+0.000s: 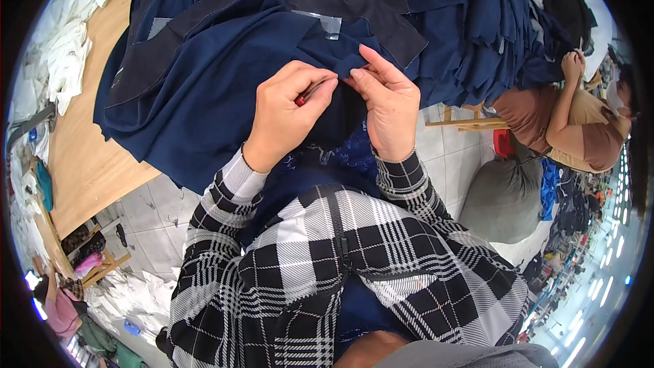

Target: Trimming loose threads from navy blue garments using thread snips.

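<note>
My left hand (293, 112) is closed around a small slim tool with a red end (304, 98); most of it is hidden in my palm, so its kind cannot be made out. My right hand (390, 105) pinches an edge of a navy garment (225, 88) between thumb and index finger. The fingertips of both hands nearly meet there. Under them the garment spreads over the table, with a dark band along its upper part and a small clear-looking patch (332, 27) near my right fingers.
A thick stack of navy garments (470, 41) lies at the right. The pale wooden table (88, 143) extends left, near a white cloth heap (71, 61). A stuffed grey sack (504, 201) stands on the tiled floor. Beyond the stack, at the right, another person (572, 119) sits working.
</note>
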Action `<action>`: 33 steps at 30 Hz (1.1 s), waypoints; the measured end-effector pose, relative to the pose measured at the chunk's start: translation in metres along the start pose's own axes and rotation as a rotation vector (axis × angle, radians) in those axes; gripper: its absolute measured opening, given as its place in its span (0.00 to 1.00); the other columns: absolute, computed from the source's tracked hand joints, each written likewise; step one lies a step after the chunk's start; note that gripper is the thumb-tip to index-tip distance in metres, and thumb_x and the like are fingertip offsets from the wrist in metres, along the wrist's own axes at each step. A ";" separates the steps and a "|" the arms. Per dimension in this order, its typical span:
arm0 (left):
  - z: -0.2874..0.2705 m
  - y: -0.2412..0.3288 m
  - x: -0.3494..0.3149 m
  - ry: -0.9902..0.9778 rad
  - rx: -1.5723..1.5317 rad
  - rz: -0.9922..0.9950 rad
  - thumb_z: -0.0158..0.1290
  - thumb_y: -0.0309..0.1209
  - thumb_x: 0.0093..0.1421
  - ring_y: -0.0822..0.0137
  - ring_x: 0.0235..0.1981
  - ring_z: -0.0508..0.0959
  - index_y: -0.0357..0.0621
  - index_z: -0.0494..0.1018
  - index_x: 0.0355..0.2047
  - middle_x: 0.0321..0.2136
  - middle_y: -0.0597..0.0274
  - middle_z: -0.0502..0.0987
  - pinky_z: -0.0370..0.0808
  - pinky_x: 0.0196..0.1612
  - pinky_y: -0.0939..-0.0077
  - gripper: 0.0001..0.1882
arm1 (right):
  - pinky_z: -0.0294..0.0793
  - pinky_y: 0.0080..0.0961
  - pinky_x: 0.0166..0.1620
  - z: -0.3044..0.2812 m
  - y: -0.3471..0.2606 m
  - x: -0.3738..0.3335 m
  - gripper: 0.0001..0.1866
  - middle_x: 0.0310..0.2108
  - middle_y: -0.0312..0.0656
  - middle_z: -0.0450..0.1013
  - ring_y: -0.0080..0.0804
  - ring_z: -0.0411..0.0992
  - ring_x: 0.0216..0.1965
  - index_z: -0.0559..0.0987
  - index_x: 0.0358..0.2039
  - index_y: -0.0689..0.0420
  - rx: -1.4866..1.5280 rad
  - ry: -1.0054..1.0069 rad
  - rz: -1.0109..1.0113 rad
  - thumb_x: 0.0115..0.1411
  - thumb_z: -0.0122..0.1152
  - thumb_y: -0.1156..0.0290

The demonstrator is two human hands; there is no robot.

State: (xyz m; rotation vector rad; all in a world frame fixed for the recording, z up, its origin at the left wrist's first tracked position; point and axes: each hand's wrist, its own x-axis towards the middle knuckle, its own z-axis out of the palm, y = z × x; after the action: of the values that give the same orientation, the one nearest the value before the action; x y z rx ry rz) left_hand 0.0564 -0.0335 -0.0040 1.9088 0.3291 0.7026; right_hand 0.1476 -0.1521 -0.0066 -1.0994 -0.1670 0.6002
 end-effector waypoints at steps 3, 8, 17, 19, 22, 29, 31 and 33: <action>0.005 0.007 0.003 0.004 0.049 -0.025 0.57 0.23 0.50 0.70 0.17 0.71 0.37 0.76 0.28 0.21 0.59 0.73 0.66 0.20 0.79 0.04 | 0.72 0.15 0.39 0.004 0.003 -0.003 0.17 0.33 0.37 0.72 0.19 0.71 0.32 0.75 0.45 0.66 -0.141 0.002 -0.077 0.53 0.57 0.84; 0.006 0.013 0.005 0.026 0.150 -0.001 0.56 0.22 0.48 0.65 0.19 0.74 0.37 0.75 0.27 0.21 0.59 0.73 0.69 0.22 0.76 0.05 | 0.69 0.11 0.33 0.008 0.005 -0.007 0.17 0.33 0.36 0.72 0.16 0.69 0.30 0.76 0.44 0.62 -0.571 0.043 -0.415 0.52 0.58 0.85; 0.005 0.014 0.008 0.022 0.228 -0.053 0.56 0.25 0.47 0.61 0.19 0.75 0.36 0.74 0.25 0.21 0.57 0.74 0.71 0.22 0.73 0.05 | 0.69 0.11 0.32 0.014 0.008 -0.011 0.17 0.34 0.36 0.72 0.15 0.69 0.30 0.76 0.45 0.62 -0.512 0.029 -0.401 0.52 0.57 0.85; 0.005 0.014 0.011 0.021 0.184 -0.074 0.56 0.24 0.47 0.63 0.18 0.74 0.35 0.74 0.24 0.20 0.56 0.73 0.70 0.22 0.75 0.05 | 0.69 0.11 0.33 0.013 0.009 -0.011 0.17 0.34 0.35 0.72 0.15 0.70 0.30 0.76 0.45 0.63 -0.454 0.037 -0.358 0.53 0.57 0.85; 0.005 0.008 0.011 0.020 0.050 -0.141 0.55 0.24 0.47 0.70 0.17 0.72 0.35 0.73 0.24 0.19 0.59 0.73 0.68 0.22 0.79 0.04 | 0.69 0.10 0.35 0.013 0.008 -0.011 0.17 0.33 0.34 0.72 0.16 0.70 0.31 0.75 0.46 0.64 -0.310 0.053 -0.235 0.54 0.56 0.84; 0.001 0.000 0.008 -0.033 -0.259 -0.336 0.56 0.25 0.49 0.80 0.20 0.70 0.33 0.74 0.25 0.20 0.64 0.74 0.66 0.23 0.84 0.06 | 0.72 0.12 0.40 0.016 0.001 -0.011 0.16 0.32 0.35 0.72 0.17 0.72 0.33 0.75 0.45 0.64 -0.019 0.047 -0.036 0.54 0.57 0.83; 0.001 0.001 0.008 -0.033 -0.255 -0.299 0.56 0.25 0.50 0.77 0.20 0.71 0.33 0.74 0.26 0.21 0.61 0.75 0.67 0.23 0.83 0.06 | 0.71 0.12 0.39 0.014 0.004 -0.011 0.16 0.33 0.35 0.72 0.17 0.71 0.32 0.75 0.45 0.64 -0.087 0.051 -0.092 0.54 0.57 0.83; -0.001 0.007 0.009 -0.044 -0.160 -0.248 0.55 0.24 0.52 0.79 0.20 0.69 0.33 0.74 0.26 0.20 0.64 0.74 0.65 0.24 0.85 0.05 | 0.71 0.11 0.38 0.012 0.007 -0.011 0.16 0.33 0.35 0.72 0.17 0.71 0.32 0.75 0.45 0.64 -0.155 0.055 -0.147 0.54 0.57 0.84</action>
State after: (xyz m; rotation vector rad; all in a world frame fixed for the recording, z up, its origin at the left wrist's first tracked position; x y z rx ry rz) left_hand 0.0623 -0.0317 0.0056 1.6936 0.4593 0.5047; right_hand 0.1312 -0.1462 -0.0055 -1.2410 -0.2476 0.4307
